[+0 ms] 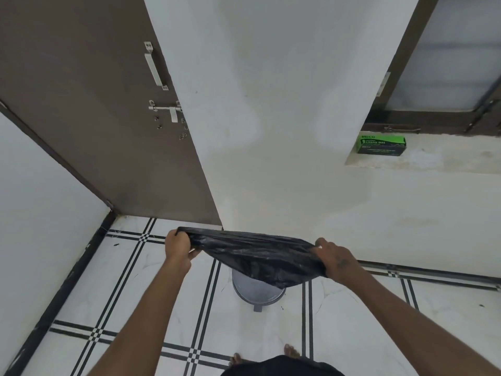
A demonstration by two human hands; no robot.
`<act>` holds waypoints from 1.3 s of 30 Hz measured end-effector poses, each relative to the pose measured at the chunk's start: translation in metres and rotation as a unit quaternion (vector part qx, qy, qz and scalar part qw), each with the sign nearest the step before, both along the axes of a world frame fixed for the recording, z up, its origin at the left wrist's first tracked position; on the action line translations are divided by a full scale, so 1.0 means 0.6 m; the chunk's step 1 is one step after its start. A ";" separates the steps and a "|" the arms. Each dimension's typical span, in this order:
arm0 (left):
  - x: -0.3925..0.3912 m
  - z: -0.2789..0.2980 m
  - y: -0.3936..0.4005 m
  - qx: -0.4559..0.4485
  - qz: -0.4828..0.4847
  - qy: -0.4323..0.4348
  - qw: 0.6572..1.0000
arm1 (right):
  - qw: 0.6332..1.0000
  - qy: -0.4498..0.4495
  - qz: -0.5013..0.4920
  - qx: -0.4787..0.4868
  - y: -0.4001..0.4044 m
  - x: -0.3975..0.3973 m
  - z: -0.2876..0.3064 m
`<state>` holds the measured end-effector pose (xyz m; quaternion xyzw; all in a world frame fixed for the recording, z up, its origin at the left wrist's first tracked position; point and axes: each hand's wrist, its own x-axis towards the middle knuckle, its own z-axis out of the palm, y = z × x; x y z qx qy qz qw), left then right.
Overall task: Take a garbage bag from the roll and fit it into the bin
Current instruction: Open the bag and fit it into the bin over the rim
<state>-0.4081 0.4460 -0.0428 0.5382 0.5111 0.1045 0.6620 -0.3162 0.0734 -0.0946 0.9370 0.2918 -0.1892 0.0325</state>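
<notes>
We are gripping the black garbage bag (257, 256) with both hands, left hand (177, 246) and right hand (334, 260), above the bin (254, 290).

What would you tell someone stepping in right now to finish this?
Left hand and right hand each grip one side of the black garbage bag, stretched between them above the grey bin on the tiled floor. The green bag box sits on the window ledge. Done: a bag is out. Left: open its mouth, lower it into the bin, fold the edge over the rim.
</notes>
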 end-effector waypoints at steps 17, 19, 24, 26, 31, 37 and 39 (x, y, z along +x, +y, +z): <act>0.008 0.004 -0.049 0.611 -0.366 -0.067 0.699 | 0.781 0.014 -0.371 0.501 0.070 0.045 0.115; -0.035 -0.065 -0.017 0.569 -0.454 0.143 0.670 | 0.939 0.046 -0.278 0.195 0.029 0.035 0.040; -0.124 -0.127 0.011 0.227 -0.554 0.362 0.714 | 0.972 0.177 -0.153 -0.029 -0.013 -0.013 -0.049; -0.124 -0.122 0.007 0.186 -0.478 0.335 0.791 | 0.971 0.170 -0.166 -0.015 -0.011 -0.010 -0.048; -0.097 -0.085 -0.007 0.009 -0.177 0.152 0.972 | 0.969 0.107 -0.212 0.071 0.015 0.002 -0.025; -0.090 -0.050 -0.005 0.153 -0.035 0.001 0.988 | 0.940 -0.055 -0.236 0.241 0.051 -0.012 -0.001; -0.109 -0.046 0.007 0.368 -0.138 0.004 0.919 | 0.887 -0.055 -0.311 0.336 0.074 -0.030 0.016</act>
